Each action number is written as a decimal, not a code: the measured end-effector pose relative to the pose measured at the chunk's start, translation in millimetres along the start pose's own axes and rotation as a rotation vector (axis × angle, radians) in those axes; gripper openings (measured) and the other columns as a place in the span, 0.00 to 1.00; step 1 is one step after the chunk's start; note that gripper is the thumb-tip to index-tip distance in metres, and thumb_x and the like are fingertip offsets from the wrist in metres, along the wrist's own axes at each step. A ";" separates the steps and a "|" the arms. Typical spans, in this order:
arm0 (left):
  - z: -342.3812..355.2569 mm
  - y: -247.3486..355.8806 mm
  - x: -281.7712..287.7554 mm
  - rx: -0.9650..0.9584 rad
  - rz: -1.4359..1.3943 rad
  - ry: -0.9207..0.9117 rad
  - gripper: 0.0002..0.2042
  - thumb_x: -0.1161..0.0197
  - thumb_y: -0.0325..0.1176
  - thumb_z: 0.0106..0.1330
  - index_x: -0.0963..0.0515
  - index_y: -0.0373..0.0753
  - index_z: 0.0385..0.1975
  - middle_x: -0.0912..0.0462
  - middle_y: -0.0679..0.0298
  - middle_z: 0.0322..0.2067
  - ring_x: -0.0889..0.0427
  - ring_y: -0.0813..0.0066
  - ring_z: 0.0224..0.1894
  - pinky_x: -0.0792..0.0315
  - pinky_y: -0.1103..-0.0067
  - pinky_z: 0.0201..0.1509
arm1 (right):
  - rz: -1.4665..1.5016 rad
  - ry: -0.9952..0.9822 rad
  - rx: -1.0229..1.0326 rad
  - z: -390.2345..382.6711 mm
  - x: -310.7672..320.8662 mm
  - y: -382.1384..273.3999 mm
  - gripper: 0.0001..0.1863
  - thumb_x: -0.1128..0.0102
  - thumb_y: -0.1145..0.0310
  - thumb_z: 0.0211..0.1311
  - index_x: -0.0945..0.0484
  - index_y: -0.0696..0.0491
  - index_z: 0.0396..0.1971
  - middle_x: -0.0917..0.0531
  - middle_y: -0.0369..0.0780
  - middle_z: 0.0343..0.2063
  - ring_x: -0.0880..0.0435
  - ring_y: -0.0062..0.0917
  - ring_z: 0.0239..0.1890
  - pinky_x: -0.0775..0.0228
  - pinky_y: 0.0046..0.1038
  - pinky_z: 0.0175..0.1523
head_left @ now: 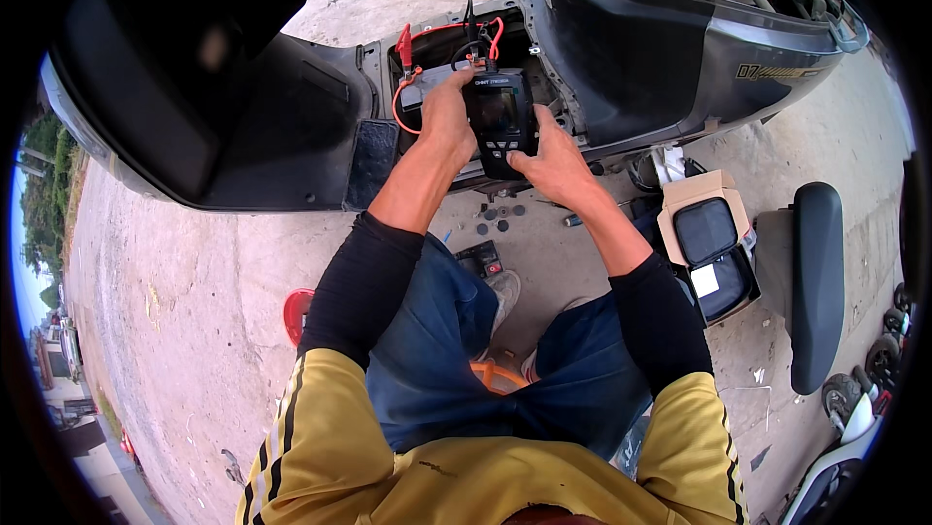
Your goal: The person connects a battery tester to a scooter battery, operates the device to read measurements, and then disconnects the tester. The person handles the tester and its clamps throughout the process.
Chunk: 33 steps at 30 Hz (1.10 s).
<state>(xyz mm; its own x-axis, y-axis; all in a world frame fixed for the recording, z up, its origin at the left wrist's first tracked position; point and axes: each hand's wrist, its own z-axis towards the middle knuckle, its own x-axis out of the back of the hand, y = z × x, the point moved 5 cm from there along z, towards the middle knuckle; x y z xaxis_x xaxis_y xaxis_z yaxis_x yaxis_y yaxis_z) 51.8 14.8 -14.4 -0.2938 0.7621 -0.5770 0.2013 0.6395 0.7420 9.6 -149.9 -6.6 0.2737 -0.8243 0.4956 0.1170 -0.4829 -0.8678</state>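
My left hand [449, 117] grips the left side of a black handheld battery tester [499, 115] with a small screen and buttons. My right hand [558, 161] holds its right side, the thumb on the lower buttons and the fingers partly hidden behind it. Just beyond my left hand a grey battery [427, 86] sits in the scooter's opened floor compartment. A red clamp [404, 48] stands at the battery's left end, with an orange-red cable [396, 110] looping beside it. A black clamp [471, 16] rises near the tester's top, close to a red lead [498, 40].
The scooter's dark body [631, 49] spans the far side. Small round caps [503, 226] lie on the concrete below it. At the right are an open cardboard box [714, 185] with a black case [706, 231] and a detached scooter seat [817, 287]. Something red [297, 316] stands left of my leg.
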 end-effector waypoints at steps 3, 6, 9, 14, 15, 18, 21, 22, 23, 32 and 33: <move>-3.4 1.4 -2.7 0.018 0.040 -0.001 0.12 0.52 0.35 0.80 0.21 0.39 0.50 0.14 0.59 0.44 0.13 0.66 0.45 0.17 0.66 0.53 | -0.010 0.004 -0.003 0.8 -0.8 2.3 0.39 0.29 0.72 0.56 0.36 0.67 0.66 0.17 0.61 0.51 0.17 0.50 0.57 0.29 0.40 0.64; -6.6 3.1 -5.2 0.024 0.061 0.000 0.13 0.54 0.35 0.81 0.22 0.40 0.51 0.14 0.60 0.46 0.13 0.67 0.48 0.18 0.66 0.57 | -0.019 0.007 -0.004 0.8 -0.8 2.4 0.39 0.29 0.71 0.56 0.36 0.67 0.66 0.17 0.60 0.51 0.17 0.50 0.57 0.29 0.40 0.64; -4.6 2.7 -3.4 0.009 0.019 0.009 0.12 0.49 0.35 0.79 0.20 0.37 0.48 0.14 0.58 0.42 0.12 0.65 0.42 0.16 0.65 0.50 | -0.017 0.008 -0.001 -0.1 -0.4 0.1 0.39 0.29 0.71 0.56 0.36 0.66 0.66 0.17 0.60 0.52 0.17 0.50 0.58 0.29 0.40 0.64; -2.4 1.3 -2.1 -0.004 0.001 0.004 0.12 0.47 0.35 0.78 0.19 0.36 0.46 0.14 0.57 0.40 0.12 0.64 0.39 0.15 0.64 0.46 | -0.001 -0.003 -0.006 -0.7 0.9 -0.4 0.39 0.29 0.71 0.56 0.36 0.66 0.66 0.18 0.60 0.53 0.18 0.50 0.59 0.30 0.41 0.65; -2.0 1.2 -1.4 -0.007 0.000 0.005 0.12 0.47 0.35 0.77 0.19 0.36 0.46 0.14 0.57 0.41 0.12 0.64 0.39 0.14 0.64 0.46 | 0.009 -0.012 -0.010 -0.2 0.9 0.5 0.40 0.29 0.71 0.55 0.36 0.66 0.67 0.18 0.60 0.54 0.18 0.49 0.60 0.30 0.40 0.65; -3.0 2.4 -3.4 0.001 0.005 -0.017 0.12 0.47 0.37 0.78 0.19 0.37 0.46 0.14 0.58 0.41 0.12 0.65 0.40 0.15 0.65 0.47 | 0.055 0.025 0.035 1.8 1.0 5.8 0.39 0.29 0.70 0.54 0.35 0.67 0.65 0.17 0.59 0.52 0.16 0.47 0.57 0.27 0.39 0.63; -7.5 6.7 -4.0 0.000 0.075 -0.021 0.14 0.48 0.39 0.79 0.19 0.38 0.48 0.15 0.60 0.43 0.15 0.68 0.44 0.19 0.65 0.49 | 0.269 -0.012 0.014 3.1 5.8 7.2 0.40 0.28 0.70 0.54 0.34 0.67 0.65 0.17 0.57 0.54 0.15 0.41 0.56 0.27 0.36 0.63; -8.7 9.5 -3.7 -0.006 0.110 -0.014 0.14 0.49 0.40 0.79 0.19 0.38 0.48 0.15 0.60 0.43 0.16 0.69 0.45 0.21 0.66 0.50 | 0.368 -0.047 -0.006 5.1 7.3 8.1 0.40 0.27 0.70 0.54 0.34 0.67 0.66 0.17 0.56 0.55 0.16 0.39 0.57 0.27 0.35 0.63; -9.2 11.6 -1.6 0.002 0.219 0.022 0.15 0.50 0.41 0.80 0.20 0.39 0.51 0.16 0.62 0.45 0.19 0.70 0.49 0.26 0.66 0.54 | 0.459 -0.085 -0.040 8.1 7.8 12.4 0.40 0.28 0.70 0.54 0.34 0.67 0.66 0.17 0.54 0.56 0.16 0.36 0.57 0.24 0.35 0.59; 30.9 77.6 80.9 -0.509 0.907 0.232 0.19 0.34 0.37 0.71 0.22 0.30 0.55 0.13 0.58 0.45 0.17 0.76 0.47 0.23 0.76 0.47 | 0.915 -0.024 -0.106 5.8 37.7 1.5 0.38 0.31 0.69 0.59 0.36 0.68 0.67 0.19 0.49 0.53 0.13 0.33 0.55 0.18 0.39 0.62; 44.0 82.2 98.2 -0.546 0.905 0.238 0.21 0.31 0.36 0.70 0.24 0.28 0.56 0.13 0.56 0.45 0.17 0.75 0.45 0.22 0.76 0.47 | 0.936 -0.034 -0.096 6.4 37.0 -1.0 0.38 0.31 0.68 0.59 0.36 0.68 0.67 0.19 0.49 0.53 0.13 0.33 0.55 0.18 0.38 0.62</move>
<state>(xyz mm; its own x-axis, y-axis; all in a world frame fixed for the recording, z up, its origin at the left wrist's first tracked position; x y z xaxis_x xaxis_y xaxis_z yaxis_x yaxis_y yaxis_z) 80.6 146.7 -25.1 -0.4313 0.8513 0.2987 0.0085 -0.3272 0.9449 25.6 -178.0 12.4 0.2442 -0.8814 -0.4044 -0.2437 0.3479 -0.9053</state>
